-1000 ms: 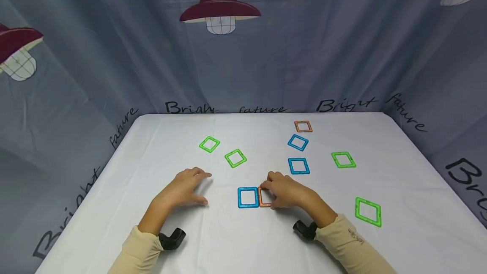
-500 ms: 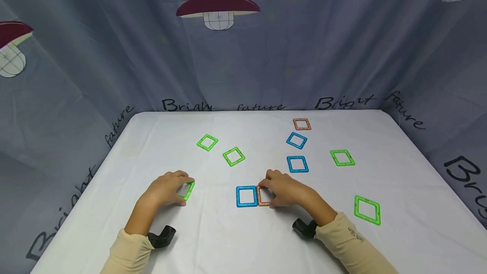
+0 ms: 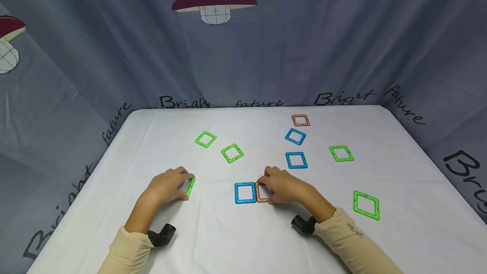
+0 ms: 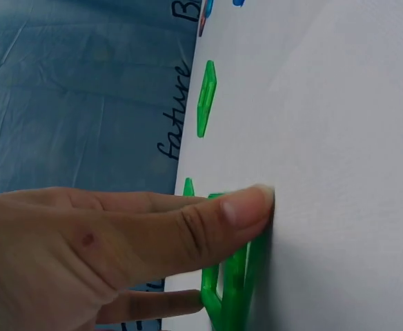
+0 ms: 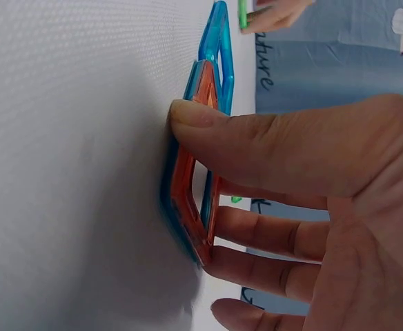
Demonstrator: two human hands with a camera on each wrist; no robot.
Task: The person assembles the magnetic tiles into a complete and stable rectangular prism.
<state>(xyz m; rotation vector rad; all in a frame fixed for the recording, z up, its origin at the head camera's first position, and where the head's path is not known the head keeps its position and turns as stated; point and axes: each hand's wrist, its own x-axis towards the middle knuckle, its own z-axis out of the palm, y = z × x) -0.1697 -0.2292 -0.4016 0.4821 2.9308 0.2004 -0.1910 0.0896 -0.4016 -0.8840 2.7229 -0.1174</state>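
My left hand [image 3: 165, 186] pinches a green square magnetic tile [image 3: 191, 186] between thumb and fingers at the left of the table. In the left wrist view the thumb lies across this tile [image 4: 234, 289], which is seen nearly edge-on. Right of the middle, my right hand [image 3: 283, 186] grips an orange square tile [image 3: 262, 200], partly covered by the fingers. The right wrist view shows a blue layer [image 5: 168, 179] right under the orange tile [image 5: 183, 176]. A blue square tile [image 3: 245, 201] lies flat against the orange tile's left edge.
Farther back on the white table [image 3: 160, 138] lie two green tiles at left, one of them a green tile [image 3: 228, 147]. Behind my right hand are a blue tile [image 3: 298, 167], another blue tile [image 3: 292, 141] and an orange tile [image 3: 301, 124]. Two more green tiles, including one [image 3: 377, 209], lie right.
My left hand, spread and holding no visible tile a second ago, has moved left and now pinches the green tile, which shows more edge-on. My right hand keeps its grip.
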